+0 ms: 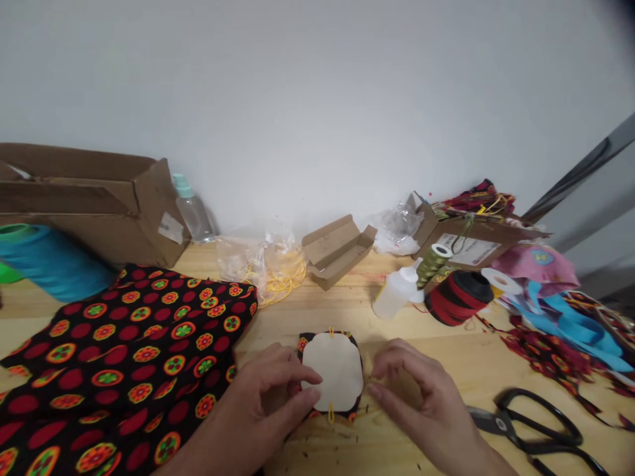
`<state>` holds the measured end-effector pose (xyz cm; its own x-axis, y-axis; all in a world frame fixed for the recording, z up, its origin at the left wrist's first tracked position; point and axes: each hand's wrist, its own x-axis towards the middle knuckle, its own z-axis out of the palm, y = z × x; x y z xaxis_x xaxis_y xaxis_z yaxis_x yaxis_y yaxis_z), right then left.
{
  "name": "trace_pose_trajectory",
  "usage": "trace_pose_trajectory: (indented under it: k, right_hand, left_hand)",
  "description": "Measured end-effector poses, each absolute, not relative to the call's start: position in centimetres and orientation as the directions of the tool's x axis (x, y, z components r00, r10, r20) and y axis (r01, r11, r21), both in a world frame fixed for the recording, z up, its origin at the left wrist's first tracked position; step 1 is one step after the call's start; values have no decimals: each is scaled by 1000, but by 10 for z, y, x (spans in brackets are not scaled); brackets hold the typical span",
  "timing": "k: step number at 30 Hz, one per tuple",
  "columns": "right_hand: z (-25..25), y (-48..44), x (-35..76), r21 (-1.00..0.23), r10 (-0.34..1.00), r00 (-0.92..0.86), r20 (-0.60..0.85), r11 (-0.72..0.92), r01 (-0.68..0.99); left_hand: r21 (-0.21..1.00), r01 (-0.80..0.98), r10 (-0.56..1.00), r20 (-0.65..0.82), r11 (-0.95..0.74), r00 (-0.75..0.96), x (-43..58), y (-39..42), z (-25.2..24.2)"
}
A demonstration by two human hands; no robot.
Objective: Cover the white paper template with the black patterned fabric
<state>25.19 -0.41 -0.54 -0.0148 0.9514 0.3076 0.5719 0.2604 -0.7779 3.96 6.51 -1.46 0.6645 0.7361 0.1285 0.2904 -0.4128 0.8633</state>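
Note:
A pale, scallop-edged flat piece lies on a small square of black patterned fabric. Small yellow cord loops stick out at its top and bottom. My left hand reaches over the left edge, thumb and forefinger nearly together on the pale piece, with a bit of the fabric between them. Just off the right edge, my right hand is curled, its thumb and fingertips apart, and nothing shows in it.
Black patterned cloth spreads across the left. Black-handled scissors lie at right. Behind stand a small open cardboard box, a white squeeze bottle, a red and black thread spool and a large carton. Blue ribbon and scraps lie far right.

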Motion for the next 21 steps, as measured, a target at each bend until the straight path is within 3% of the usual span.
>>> trace_pose_trajectory:
  k: [7, 10, 17, 21]
  right_hand:
    - [9, 12, 246, -795, 929, -48, 368, 341, 502]
    - [4, 20, 245, -855, 946, -22, 324, 303, 422]
    - [-14, 24, 249, -959, 975, 207, 86, 24, 284]
    - [-14, 23, 249, -947, 973, 196, 119, 52, 317]
  left_hand:
    - [751, 367, 674, 137, -548, 726, 49, 77, 4]
    - [784, 361, 706, 134, -505, 696, 57, 86, 8]
    - [967, 176, 933, 115, -184, 342, 52, 104, 2]
    - [959, 237, 978, 116, -156, 176, 45, 103, 3]
